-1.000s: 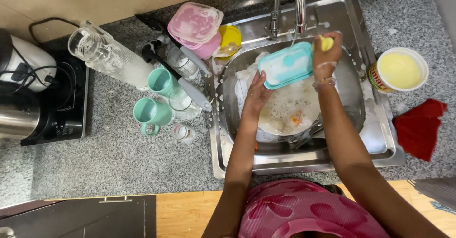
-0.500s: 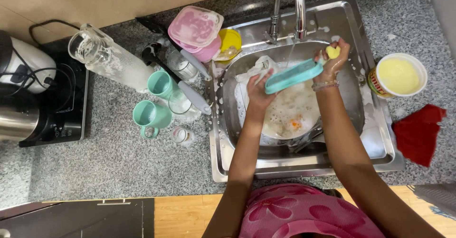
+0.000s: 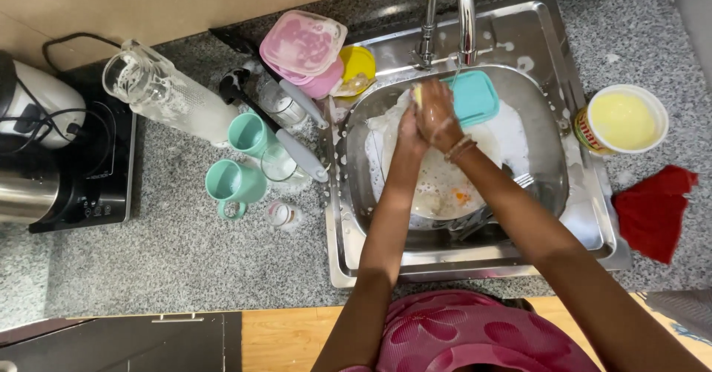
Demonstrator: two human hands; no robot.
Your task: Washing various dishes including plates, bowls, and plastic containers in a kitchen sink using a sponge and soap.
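The fingers of the right hand [image 3: 439, 116] are curled over the left end of a teal lid [image 3: 473, 96], and a bit of yellow sponge [image 3: 417, 94] shows at the upper left of that hand, so the hand seems to press the sponge against the lid; how tightly the fingers close cannot be told. The left hand [image 3: 409, 129] lies touching the right one, just to its lower left, its fingers bent toward the same end of the lid, though whether they grip its edge is hidden. The lid sits in the upper middle of the frame, inside the steel sink [image 3: 549, 60], directly below the tap [image 3: 465, 16], with its long axis running left to right and most of its length stretching to the right of both hands. Soapy white plates [image 3: 445, 186] lie lower in the basin. On the bench at right stand a yellow tub [image 3: 623, 120] and a red cloth [image 3: 656, 212]; at left, two teal mugs [image 3: 236, 183], a pink container [image 3: 304, 45] and a glass jug [image 3: 167, 97].
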